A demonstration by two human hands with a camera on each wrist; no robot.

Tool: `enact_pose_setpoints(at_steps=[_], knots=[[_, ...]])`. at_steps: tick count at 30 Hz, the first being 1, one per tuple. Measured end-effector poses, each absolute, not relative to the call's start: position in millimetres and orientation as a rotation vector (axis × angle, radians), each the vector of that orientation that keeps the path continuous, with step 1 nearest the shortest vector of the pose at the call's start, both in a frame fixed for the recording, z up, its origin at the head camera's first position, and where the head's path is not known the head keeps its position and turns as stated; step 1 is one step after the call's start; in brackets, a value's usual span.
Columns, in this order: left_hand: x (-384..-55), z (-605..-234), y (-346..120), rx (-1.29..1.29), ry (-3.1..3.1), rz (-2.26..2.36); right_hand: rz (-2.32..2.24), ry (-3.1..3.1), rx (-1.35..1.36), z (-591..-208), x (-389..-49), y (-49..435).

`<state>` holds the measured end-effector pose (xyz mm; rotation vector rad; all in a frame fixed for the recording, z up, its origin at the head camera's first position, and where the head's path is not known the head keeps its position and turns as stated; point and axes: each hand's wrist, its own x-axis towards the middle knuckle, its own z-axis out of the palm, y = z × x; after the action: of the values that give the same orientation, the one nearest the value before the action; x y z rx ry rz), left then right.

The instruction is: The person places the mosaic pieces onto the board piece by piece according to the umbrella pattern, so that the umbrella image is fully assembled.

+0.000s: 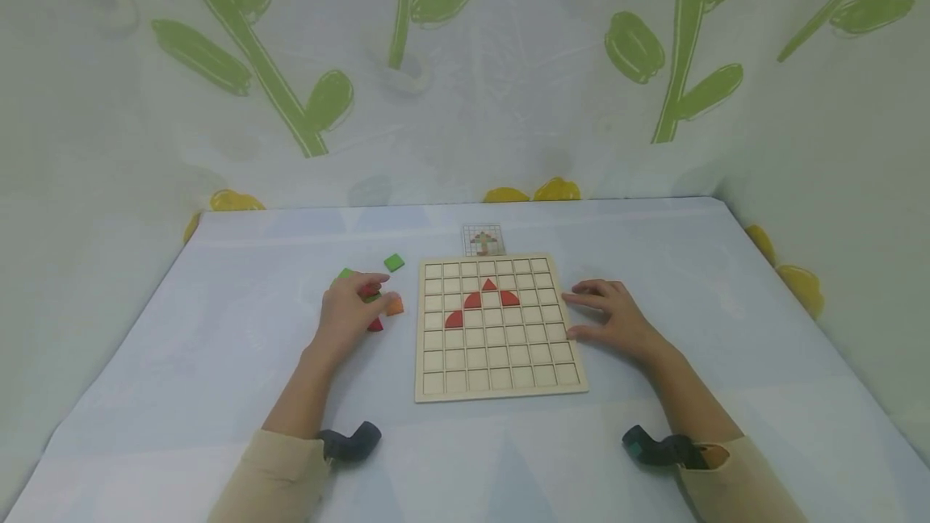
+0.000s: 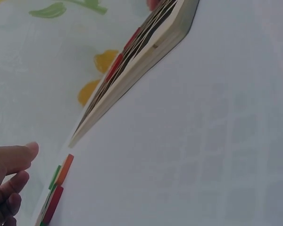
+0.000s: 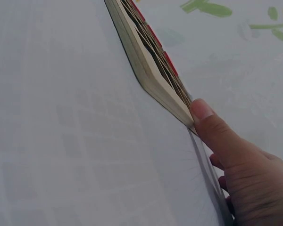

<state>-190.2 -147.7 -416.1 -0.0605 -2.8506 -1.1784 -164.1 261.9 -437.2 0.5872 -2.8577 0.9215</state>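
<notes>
A wooden grid board (image 1: 485, 357) lies between the hands, with a red triangle (image 1: 490, 285) and red quarter-round pieces (image 1: 472, 300) in its upper squares. My left hand (image 1: 341, 309) hovers over the loose pieces left of the board, thumb and fingers apart with nothing between them. Under and beside it lie an orange piece (image 1: 395, 307), a red piece (image 1: 375, 325) and green pieces, partly hidden by the fingers. At the board's right edge rests my right hand (image 1: 617, 321), fingers spread; in the right wrist view its thumb (image 3: 203, 110) touches the board's corner.
A small pattern card (image 1: 483, 240) with a printed grid lies against the board's far edge. One green tile (image 1: 395, 262) sits apart, beyond the left hand. Behind the white table (image 1: 726, 289) stands a backdrop with printed green leaves.
</notes>
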Motion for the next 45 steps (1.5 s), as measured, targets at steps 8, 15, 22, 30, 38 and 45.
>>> enact_pose_setpoints(at_steps=[8, 15, 22, 30, 38, 45], knots=[[-193.8, -415.9, -161.1, -0.031, -2.872, -1.038, 0.912, -2.849, 0.605, -438.6, -164.1, 262.1], [-198.3, -420.3, -173.5, -0.011, -2.883, -0.985, 0.917, -2.844, 0.606, -439.5, -164.0, 261.7], [-200.6, -424.0, -177.6, 0.033, -2.904, -0.939, 0.905, -2.86, 0.594, -438.8, -164.6, 260.6], [-204.0, -428.2, -176.1, 0.041, -2.911, -1.026, 0.885, -2.876, 0.572, -438.3, -165.7, 261.8], [-204.0, -428.3, -171.7, 0.06, -2.944, -1.16, 0.891, -2.876, 0.569, -438.4, -166.8, 263.1], [-202.1, -426.3, -169.3, 0.043, -2.963, -1.194, 0.905, -2.88, 0.558, -438.4, -165.2, 261.5]])
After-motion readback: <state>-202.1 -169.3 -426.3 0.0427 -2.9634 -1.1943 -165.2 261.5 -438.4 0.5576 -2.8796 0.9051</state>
